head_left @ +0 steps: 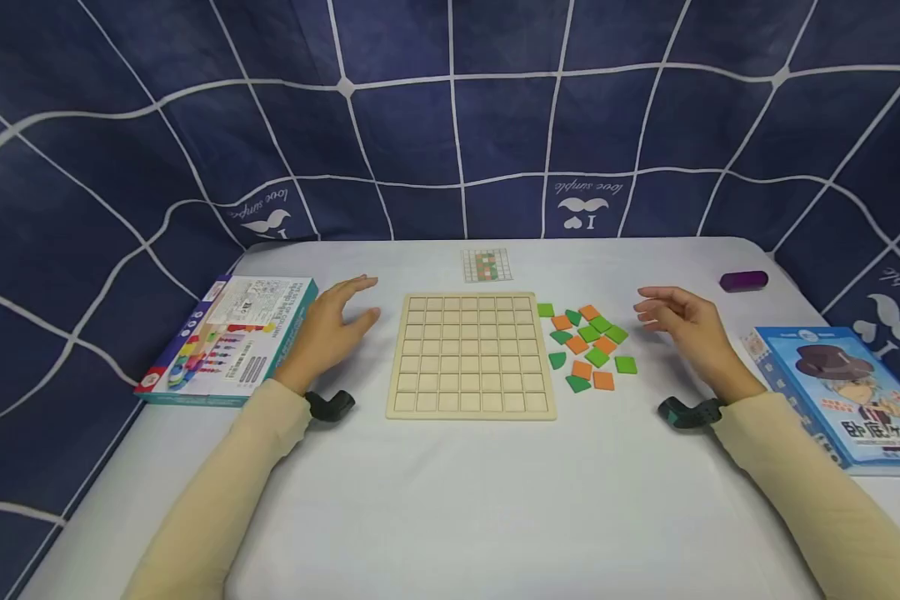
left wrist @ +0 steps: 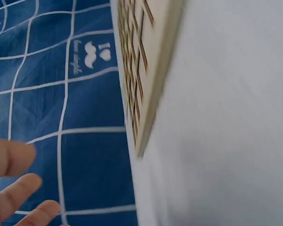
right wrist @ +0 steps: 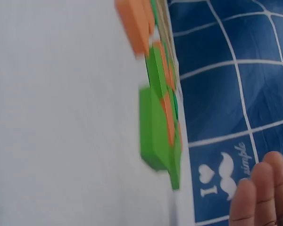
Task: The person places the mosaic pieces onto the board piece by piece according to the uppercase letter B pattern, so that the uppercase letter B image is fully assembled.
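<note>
A square wooden grid board [head_left: 471, 357] lies in the middle of the white table, its recessed cells bare. Beside its right edge several small tiles are scattered: orange squares [head_left: 603, 381], light green squares [head_left: 626, 365] and dark green pieces with a rounded side [head_left: 557, 360]. My left hand [head_left: 330, 332], fingers spread and relaxed, is left of the board and holds nothing. To the right of the tiles is my right hand [head_left: 686, 333], its fingers loosely bent and nothing in them. A small card with a printed coloured grid pattern [head_left: 487, 266] lies behind the board.
A flat game box [head_left: 228, 337] lies at the left, close to the left hand. On the right are a blue box with a hat-wearing cartoon figure [head_left: 851, 396] and a dark purple oblong case [head_left: 744, 282]. A dark blue checked cloth [head_left: 405, 125] hangs behind the table.
</note>
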Action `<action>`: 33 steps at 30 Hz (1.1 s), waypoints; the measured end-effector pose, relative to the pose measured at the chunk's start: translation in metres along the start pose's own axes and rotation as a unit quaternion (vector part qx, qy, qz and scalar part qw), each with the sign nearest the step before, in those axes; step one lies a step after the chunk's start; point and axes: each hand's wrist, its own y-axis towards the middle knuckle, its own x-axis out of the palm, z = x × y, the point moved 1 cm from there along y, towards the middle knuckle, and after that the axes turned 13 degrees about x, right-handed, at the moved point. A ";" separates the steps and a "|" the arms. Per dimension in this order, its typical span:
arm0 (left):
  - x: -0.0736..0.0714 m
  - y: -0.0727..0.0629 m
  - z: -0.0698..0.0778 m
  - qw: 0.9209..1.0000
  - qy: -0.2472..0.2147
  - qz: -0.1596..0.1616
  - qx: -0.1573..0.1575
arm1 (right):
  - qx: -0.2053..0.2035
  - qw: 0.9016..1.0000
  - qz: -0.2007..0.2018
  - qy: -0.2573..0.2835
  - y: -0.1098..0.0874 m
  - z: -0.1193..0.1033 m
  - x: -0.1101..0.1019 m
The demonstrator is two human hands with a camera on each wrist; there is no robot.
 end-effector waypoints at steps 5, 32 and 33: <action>0.012 0.014 -0.001 0.987 -0.147 0.053 -0.025 | 0.062 0.983 -0.051 0.164 -0.008 0.002 0.005; 0.058 0.028 -0.040 0.959 -0.255 0.096 -0.076 | 0.082 0.987 -0.136 -0.034 -0.022 0.024 0.012; 0.058 0.027 -0.039 0.965 -0.237 0.088 -0.069 | 0.075 0.986 -0.140 -0.042 -0.022 0.024 0.013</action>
